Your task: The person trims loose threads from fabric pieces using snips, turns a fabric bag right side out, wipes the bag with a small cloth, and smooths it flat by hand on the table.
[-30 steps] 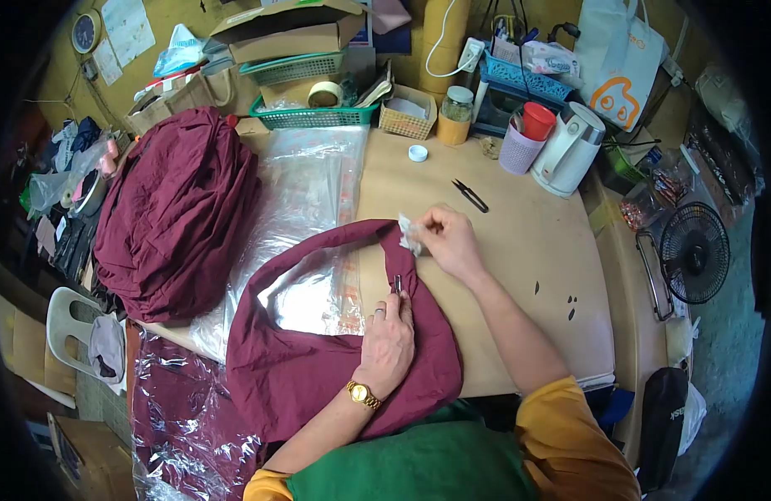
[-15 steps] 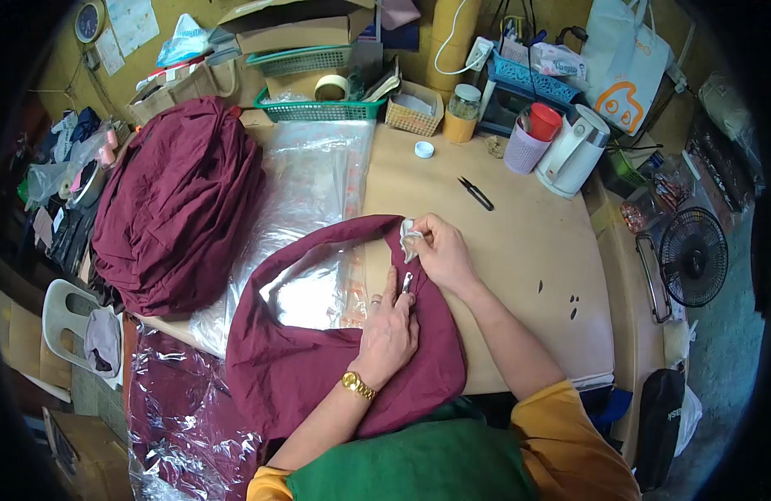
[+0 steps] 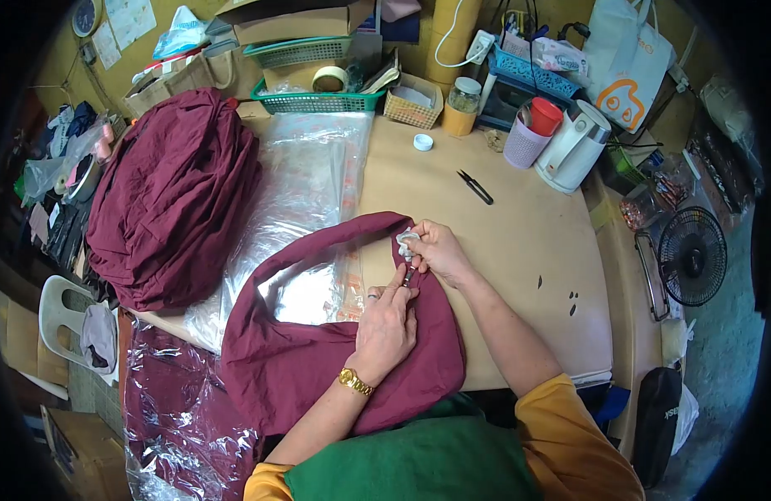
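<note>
A burgundy fabric bag [image 3: 298, 351] with a looped strap lies on the table in front of me. My left hand [image 3: 387, 321], with a gold watch at the wrist, presses palm down on the bag. Its fingers hold a small silver metal fitting [image 3: 409, 275] near the base of the strap; its exact kind is partly hidden. Just above, my right hand [image 3: 436, 253] pinches a crumpled white cloth or tissue [image 3: 407, 240] against the fitting's upper end.
A burgundy fabric heap [image 3: 172, 200] stands at left, beside clear plastic sheets [image 3: 310, 175]. Black thread snips [image 3: 475, 187] and a white cap [image 3: 423, 142] lie farther back. A kettle [image 3: 574, 150], cup holder [image 3: 525, 149], jar [image 3: 462, 108] and green basket [image 3: 318, 103] line the back.
My right hand has moved slightly down with the white cloth, closer to the left fingertips and the metal fitting. The left hand stays on the bag; the camera view has shifted slightly.
</note>
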A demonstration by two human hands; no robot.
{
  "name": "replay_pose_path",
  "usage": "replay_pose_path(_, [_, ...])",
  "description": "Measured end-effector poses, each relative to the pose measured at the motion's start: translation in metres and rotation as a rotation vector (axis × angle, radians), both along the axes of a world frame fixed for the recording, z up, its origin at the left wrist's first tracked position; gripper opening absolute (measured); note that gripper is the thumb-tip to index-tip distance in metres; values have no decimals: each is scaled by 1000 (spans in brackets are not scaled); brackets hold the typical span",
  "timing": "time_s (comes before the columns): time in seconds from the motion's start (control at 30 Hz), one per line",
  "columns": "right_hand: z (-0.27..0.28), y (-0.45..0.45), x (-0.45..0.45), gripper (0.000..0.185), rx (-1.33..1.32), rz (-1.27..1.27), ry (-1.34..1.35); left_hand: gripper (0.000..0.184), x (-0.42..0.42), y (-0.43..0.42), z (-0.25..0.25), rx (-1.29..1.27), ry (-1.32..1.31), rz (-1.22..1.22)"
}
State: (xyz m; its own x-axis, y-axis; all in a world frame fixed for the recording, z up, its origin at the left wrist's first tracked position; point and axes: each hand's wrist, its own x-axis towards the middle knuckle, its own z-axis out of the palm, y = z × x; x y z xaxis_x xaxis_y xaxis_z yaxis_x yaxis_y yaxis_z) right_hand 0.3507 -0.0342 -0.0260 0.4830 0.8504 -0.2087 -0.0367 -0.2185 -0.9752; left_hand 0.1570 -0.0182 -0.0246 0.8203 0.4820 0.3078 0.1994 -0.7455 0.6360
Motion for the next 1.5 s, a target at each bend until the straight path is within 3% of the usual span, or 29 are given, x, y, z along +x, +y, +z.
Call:
replay_pose_path(0.13, [-6,-1,0,11,40,0,9,44,3,0,-5,94,-45,-51])
replay_pose_path(0.23, [-11,1,-1,11,43,-6,-23,53,8,-1,5,35,-27,84])
replay_pose_path(0.3, [-12,1,0,11,57,-1,-23,62,14,7,11,-2,119,75])
replay_pose_path(0.53, [-8,1,1,10,21,2,-41,58,15,15,17,-97,178,14])
replay_pose_path(0.63, [-6,3,0,9,15,-12,-51,56,2,1,6,105,89,-84])
replay_pose_path(0.7, [-8,2,-1,8,7,4,-97,59,-10,-17,2,363,192,-51])
replay_pose_path(0.83, [-4,-4,4,8,56,8,41,66,-16,-25,-3,399,221,-55])
replay_pose_path(0.93, [13,-31,-15,4,26,81,-181,65,-15,-24,-7,426,234,-42])
replay_pose_path(1.0, [14,-54,-35,5,67,158,-865,65,-16,-24,-6,263,159,-37])
replay_pose_path(1.07, [2,-50,-41,6,68,86,-765,64,-15,-24,-5,256,172,-39])
replay_pose_path(1.13, [0,-41,-38,6,116,35,-999,64,-15,-26,-4,251,178,-37])
replay_pose_path(1.23, [-3,-29,-40,7,119,-39,-1125,57,-15,-27,-5,308,224,-27])
replay_pose_path(1.5, [-6,-42,-44,5,133,-7,-1118,55,-15,-27,-11,393,192,2])
